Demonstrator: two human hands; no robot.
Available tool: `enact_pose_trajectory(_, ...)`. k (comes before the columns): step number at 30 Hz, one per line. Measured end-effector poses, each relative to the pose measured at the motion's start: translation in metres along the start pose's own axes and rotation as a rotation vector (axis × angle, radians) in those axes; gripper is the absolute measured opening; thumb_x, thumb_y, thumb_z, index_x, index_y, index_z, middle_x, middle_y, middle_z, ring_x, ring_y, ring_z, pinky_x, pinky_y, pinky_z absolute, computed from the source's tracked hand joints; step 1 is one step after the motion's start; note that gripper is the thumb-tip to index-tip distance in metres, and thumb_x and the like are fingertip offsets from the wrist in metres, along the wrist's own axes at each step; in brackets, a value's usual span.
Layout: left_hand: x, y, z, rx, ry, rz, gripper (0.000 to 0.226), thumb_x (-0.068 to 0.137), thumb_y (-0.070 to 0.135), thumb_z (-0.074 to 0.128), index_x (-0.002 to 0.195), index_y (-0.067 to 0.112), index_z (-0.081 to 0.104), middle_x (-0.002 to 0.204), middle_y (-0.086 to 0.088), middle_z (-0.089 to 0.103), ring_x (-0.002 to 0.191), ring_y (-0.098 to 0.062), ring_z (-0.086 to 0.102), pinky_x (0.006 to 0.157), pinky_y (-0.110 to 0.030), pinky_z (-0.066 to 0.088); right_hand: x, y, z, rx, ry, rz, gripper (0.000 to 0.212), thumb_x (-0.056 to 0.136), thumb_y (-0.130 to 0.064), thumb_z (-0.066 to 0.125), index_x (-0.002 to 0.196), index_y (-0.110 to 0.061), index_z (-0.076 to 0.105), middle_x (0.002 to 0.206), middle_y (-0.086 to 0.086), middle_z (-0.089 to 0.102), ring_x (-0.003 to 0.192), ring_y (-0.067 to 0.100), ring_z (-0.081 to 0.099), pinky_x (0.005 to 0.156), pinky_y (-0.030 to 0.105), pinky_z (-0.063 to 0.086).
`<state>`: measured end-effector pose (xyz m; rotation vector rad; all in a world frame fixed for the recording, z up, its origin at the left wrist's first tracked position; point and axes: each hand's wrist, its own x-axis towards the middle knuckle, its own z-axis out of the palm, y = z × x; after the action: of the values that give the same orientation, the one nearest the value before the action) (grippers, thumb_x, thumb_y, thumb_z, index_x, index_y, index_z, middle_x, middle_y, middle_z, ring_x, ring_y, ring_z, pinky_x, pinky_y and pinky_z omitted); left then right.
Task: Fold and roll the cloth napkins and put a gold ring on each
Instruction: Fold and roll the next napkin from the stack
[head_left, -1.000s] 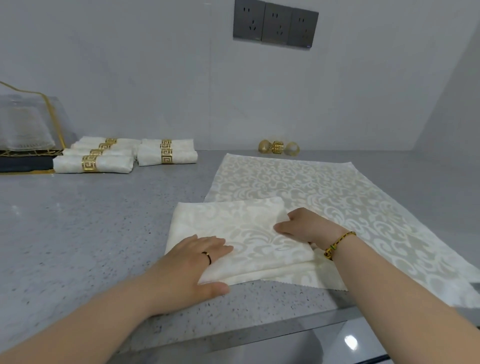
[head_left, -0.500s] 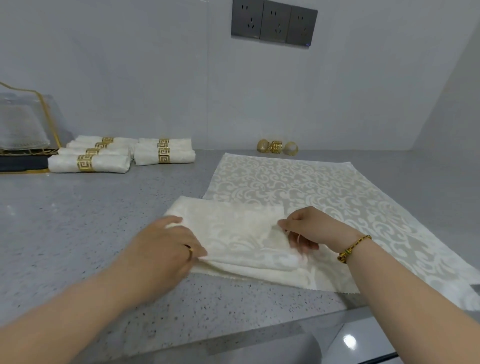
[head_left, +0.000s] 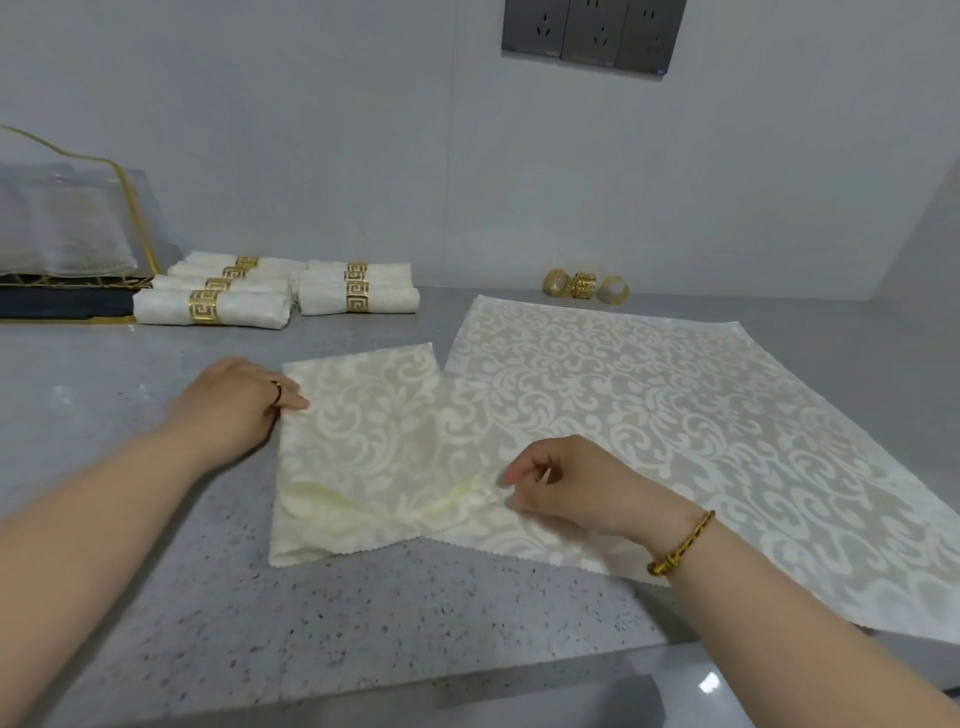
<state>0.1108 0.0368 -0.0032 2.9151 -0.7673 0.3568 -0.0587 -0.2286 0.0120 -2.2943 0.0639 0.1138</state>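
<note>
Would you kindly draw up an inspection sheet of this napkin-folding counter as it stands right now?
Surface: grey speckled counter.
Job's things: folded napkin partly overlapping the flat napkin; rolled napkins wearing gold rings at the back left; three loose gold rings by the wall.
Clutter: gold-framed clear holder at the far left.
Grippers: left hand rests on the folded napkin's left edge; right hand pinches a raised fold near its front edge.
Cables: nothing seen.
Surroundings: pale wall with a socket panel.
</note>
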Motion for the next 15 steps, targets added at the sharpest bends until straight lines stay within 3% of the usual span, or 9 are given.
enact_pose_trajectory(3, -0.005, 0.003, 0.002, -0.041, 0.034, -0.020, 0.043, 0.090, 0.004, 0.042, 0.124, 0.027, 0.055, 0.139, 0.007, 0.045, 0.132, -0.011, 0.031, 0.109, -0.020, 0.004, 0.001, -0.004, 0.009, -0.008, -0.001, -0.044, 0.017, 0.084, -0.012, 0.061, 0.082, -0.029, 0.058, 0.076, -0.009, 0.053, 0.040, -0.001, 0.042, 0.044, 0.006, 0.032)
enact_pose_trajectory(6, -0.028, 0.013, -0.005, -0.295, 0.053, 0.018, 0.041, 0.090, -0.002, 0.040, 0.119, 0.020, 0.059, 0.129, 0.011, 0.050, 0.125, -0.012, 0.040, 0.101, -0.015, 0.020, 0.003, -0.009, 0.013, -0.045, -0.036, -0.085, 0.029, 0.081, -0.012, 0.066, 0.071, -0.033, 0.048, 0.073, -0.016, 0.044, 0.044, -0.010, 0.043, 0.048, 0.004, 0.033)
enact_pose_trajectory(10, -0.061, 0.032, 0.001, -0.408, -0.081, 0.184, 0.028, 0.093, 0.017, 0.047, 0.110, 0.037, 0.057, 0.114, 0.031, 0.041, 0.110, 0.006, 0.042, 0.088, 0.002, 0.026, 0.007, -0.010, 0.015, -0.177, -0.035, -0.143, 0.033, 0.080, -0.012, 0.066, 0.066, -0.030, 0.042, 0.073, -0.015, 0.039, 0.059, -0.002, 0.041, 0.059, 0.003, 0.035)
enact_pose_trajectory(12, -0.066, 0.034, 0.004, -0.466, -0.093, 0.167, 0.030, 0.092, 0.018, 0.049, 0.096, 0.048, 0.050, 0.108, 0.040, 0.036, 0.101, 0.014, 0.042, 0.078, 0.011, 0.024, 0.010, -0.012, 0.013, -0.229, -0.066, -0.171, 0.033, 0.081, -0.011, 0.064, 0.066, -0.030, 0.042, 0.075, -0.016, 0.041, 0.061, -0.002, 0.041, 0.062, 0.003, 0.035)
enact_pose_trajectory(15, -0.067, 0.035, 0.005, -0.546, -0.063, 0.120, 0.039, 0.090, 0.013, 0.053, 0.084, 0.051, 0.047, 0.102, 0.042, 0.036, 0.087, 0.030, 0.043, 0.075, 0.013, 0.025, 0.013, -0.011, 0.005, -0.233, -0.129, -0.187, 0.032, 0.081, -0.008, 0.064, 0.067, -0.030, 0.047, 0.076, -0.016, 0.043, 0.060, -0.013, 0.045, 0.064, 0.004, 0.037)
